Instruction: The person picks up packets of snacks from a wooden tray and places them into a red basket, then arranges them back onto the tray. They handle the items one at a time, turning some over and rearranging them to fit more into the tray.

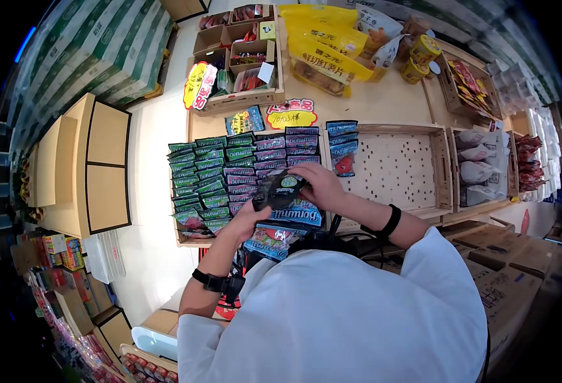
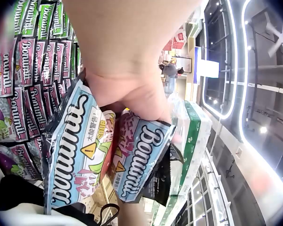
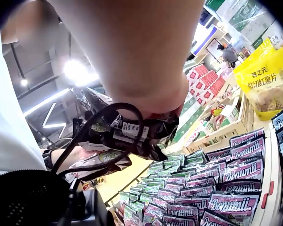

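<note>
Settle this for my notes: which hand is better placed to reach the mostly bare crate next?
Probably the right hand: it is nearer the mostly bare crate; the left hand is farther off. Both hold packets.

Bright ltg, ceiling strips [image 2: 242,113] glaring, lamp [image 3: 78,72] blown out, head cam fisheye-warped w/ dark corners
</note>
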The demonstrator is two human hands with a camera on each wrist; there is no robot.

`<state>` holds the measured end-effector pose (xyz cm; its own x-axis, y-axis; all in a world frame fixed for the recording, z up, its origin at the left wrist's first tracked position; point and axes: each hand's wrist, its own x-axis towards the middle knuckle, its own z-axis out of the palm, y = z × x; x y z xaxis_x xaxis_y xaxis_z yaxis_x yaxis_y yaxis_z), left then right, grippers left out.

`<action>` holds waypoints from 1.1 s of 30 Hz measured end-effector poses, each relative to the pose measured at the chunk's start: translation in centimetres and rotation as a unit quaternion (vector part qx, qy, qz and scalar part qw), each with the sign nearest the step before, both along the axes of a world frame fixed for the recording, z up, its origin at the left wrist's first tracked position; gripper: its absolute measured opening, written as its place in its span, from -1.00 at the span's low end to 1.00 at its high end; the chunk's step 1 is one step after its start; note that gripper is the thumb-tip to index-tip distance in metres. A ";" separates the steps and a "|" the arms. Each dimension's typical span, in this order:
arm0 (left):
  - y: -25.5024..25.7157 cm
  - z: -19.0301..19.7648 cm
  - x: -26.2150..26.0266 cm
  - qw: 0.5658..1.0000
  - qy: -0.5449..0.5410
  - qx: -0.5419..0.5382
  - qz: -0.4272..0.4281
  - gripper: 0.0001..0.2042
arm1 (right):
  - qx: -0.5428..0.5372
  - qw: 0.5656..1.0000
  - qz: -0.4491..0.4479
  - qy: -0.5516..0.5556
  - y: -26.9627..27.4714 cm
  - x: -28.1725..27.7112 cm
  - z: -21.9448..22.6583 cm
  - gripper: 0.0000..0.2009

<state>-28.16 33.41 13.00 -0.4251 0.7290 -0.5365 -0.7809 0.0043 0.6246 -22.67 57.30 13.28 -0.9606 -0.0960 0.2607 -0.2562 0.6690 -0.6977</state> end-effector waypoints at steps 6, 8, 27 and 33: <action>0.8 1.6 -0.1 0.994 0.046 -0.073 -0.073 -0.42 | -0.281 0.927 -0.137 -0.207 3.5 -2.3 -2.3 -0.57; -0.2 1.6 -0.4 0.994 0.045 -0.077 -0.059 -0.44 | -0.354 0.902 -0.158 -0.188 6.4 -1.9 -4.2 -0.54; -8.6 0.9 -1.3 0.977 -0.001 -0.146 0.153 -0.54 | -0.414 0.746 -0.367 -0.372 11.8 7.8 -25.6 -0.33; -7.6 0.7 -1.5 0.980 0.010 -0.137 0.143 -0.54 | -0.122 0.809 -0.502 -0.281 10.0 6.9 -23.8 -0.08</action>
